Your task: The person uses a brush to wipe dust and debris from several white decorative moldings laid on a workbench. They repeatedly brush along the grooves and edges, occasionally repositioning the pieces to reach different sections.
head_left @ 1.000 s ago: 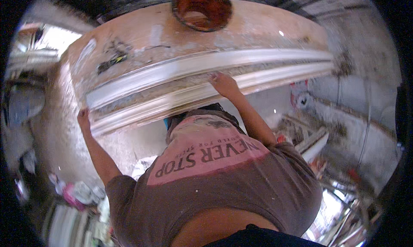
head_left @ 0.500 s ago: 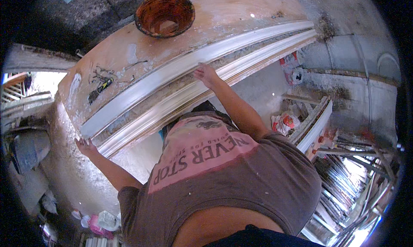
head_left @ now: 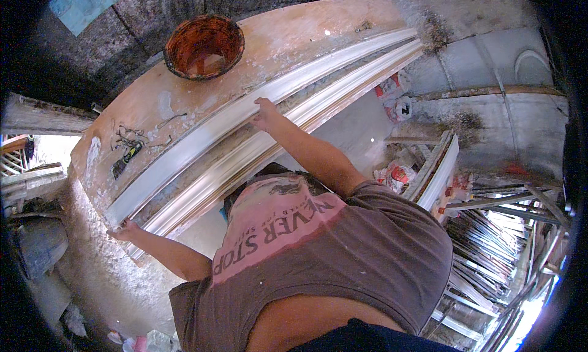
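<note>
A long white strip of moulding (head_left: 202, 137) lies across the worn tabletop (head_left: 306, 49). My left hand (head_left: 125, 230) is at its left end, with the fingers closed around the near corner. Further along, my right hand (head_left: 267, 116) grips the strip's near edge, with fingers on its upper face and others down in the gap beside it. Nearer to me, a second long piece with ridged white profiles (head_left: 245, 153) runs parallel along the table's front edge. The undersides of both pieces are hidden.
A brown-stained bowl (head_left: 204, 49) stands at the table's far side. A dark brush-like tool (head_left: 124, 159) and tangled fibres lie at the left. To the right are printed bags (head_left: 397, 175), a wooden frame (head_left: 436, 165) and a heap of thin strips (head_left: 490, 254).
My left hand has closed on the strip's left end. My right hand has come onto its near edge from a looser pose just beside it. The whole view has shifted slightly.
</note>
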The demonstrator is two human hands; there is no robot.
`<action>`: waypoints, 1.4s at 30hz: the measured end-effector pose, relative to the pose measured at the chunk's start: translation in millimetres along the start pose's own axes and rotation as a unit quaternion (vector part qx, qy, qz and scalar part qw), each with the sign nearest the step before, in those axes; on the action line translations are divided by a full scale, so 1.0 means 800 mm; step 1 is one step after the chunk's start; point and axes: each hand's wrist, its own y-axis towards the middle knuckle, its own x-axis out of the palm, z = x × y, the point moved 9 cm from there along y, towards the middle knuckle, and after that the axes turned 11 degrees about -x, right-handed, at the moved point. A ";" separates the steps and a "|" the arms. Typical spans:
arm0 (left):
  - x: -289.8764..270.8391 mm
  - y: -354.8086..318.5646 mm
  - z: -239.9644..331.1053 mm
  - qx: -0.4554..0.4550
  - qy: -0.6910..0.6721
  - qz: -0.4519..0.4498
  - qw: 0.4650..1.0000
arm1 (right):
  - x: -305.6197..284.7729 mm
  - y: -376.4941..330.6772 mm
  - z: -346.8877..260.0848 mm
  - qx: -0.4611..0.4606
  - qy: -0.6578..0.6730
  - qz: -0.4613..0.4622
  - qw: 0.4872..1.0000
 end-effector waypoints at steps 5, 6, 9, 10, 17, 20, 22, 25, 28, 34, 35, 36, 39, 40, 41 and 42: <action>0.020 -0.061 -0.057 0.015 0.072 -0.001 0.997 | -0.006 0.044 0.010 0.005 -0.021 -0.018 1.000; 0.034 -0.081 -0.079 0.002 0.080 -0.035 0.996 | -0.025 0.073 0.020 0.006 -0.037 -0.012 0.999; 0.035 -0.126 -0.213 -0.085 0.066 -0.016 0.994 | -0.115 0.203 -0.013 -0.119 -0.336 -0.108 0.928; 0.036 -0.140 -0.206 -0.059 0.082 -0.014 0.995 | -0.094 0.189 0.023 -0.052 -0.267 -0.075 0.959; 0.056 -0.351 -0.440 -0.131 0.165 0.001 0.978 | -0.051 0.062 0.022 0.156 0.088 0.024 0.983; 0.058 -0.427 -0.531 -0.136 0.187 -0.009 0.973 | -0.049 0.040 0.003 0.209 0.031 -0.035 0.977; 0.056 -0.455 -0.562 -0.105 0.215 0.015 0.971 | -0.069 0.040 -0.023 0.242 -0.027 -0.113 0.963; 0.044 -0.440 -0.568 -0.069 0.215 0.070 0.972 | -0.118 0.084 -0.064 0.165 -0.164 -0.313 0.921; 0.014 -0.378 -0.545 -0.096 0.252 0.039 0.962 | -0.181 0.124 -0.177 0.057 -0.157 -0.426 0.889; 0.042 -0.421 -0.537 0.000 0.282 0.139 0.949 | -0.360 0.293 -0.465 -0.073 -0.095 -0.132 0.984; 0.042 -0.427 -0.537 -0.002 0.274 0.125 0.954 | -0.386 0.323 -0.502 -0.121 -0.099 -0.093 0.983; 0.048 -0.431 -0.540 -0.004 0.285 0.118 0.951 | -0.408 0.336 -0.525 -0.135 -0.061 -0.024 0.989; 0.072 -0.443 -0.556 -0.008 0.312 0.105 0.944 | -0.438 0.354 -0.564 -0.093 -0.002 0.058 0.994; 0.075 -0.446 -0.559 -0.003 0.314 0.108 0.943 | -0.439 0.356 -0.566 -0.064 0.007 0.062 0.996; 0.078 -0.448 -0.560 0.001 0.316 0.113 0.942 | -0.440 0.357 -0.567 -0.060 -0.016 0.087 0.994; 0.070 -0.448 -0.554 0.007 0.316 0.121 0.941 | -0.438 0.355 -0.565 -0.054 -0.042 0.110 0.992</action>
